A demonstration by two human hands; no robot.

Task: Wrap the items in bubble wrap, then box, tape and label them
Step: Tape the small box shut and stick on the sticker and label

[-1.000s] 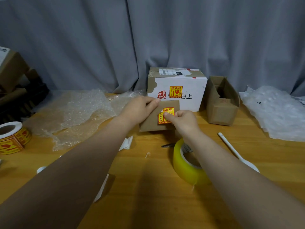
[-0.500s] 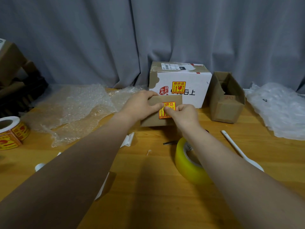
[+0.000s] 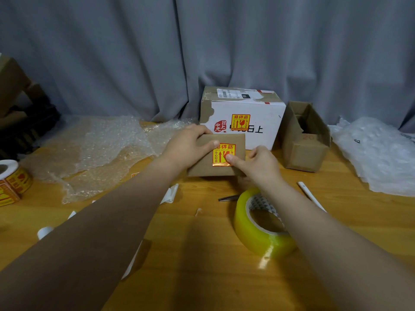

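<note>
A small brown cardboard box stands on the wooden table in the middle. A yellow and red fragile label lies on its front face. My left hand grips the box's upper left corner, thumb on the front beside the label. My right hand holds the box's right side, its thumb pressing the label's lower right. A roll of yellow packing tape lies just in front of the box, under my right forearm.
A larger white box with the same label stands behind. An open brown box lies on its side at right. Bubble wrap spreads at left, a white foam sheet at far right. A label roll sits at the left edge. Scissors are partly hidden.
My right thumb has slid down and right across the label. My left thumb has moved onto the box's front by the label. The box stays between both hands.
</note>
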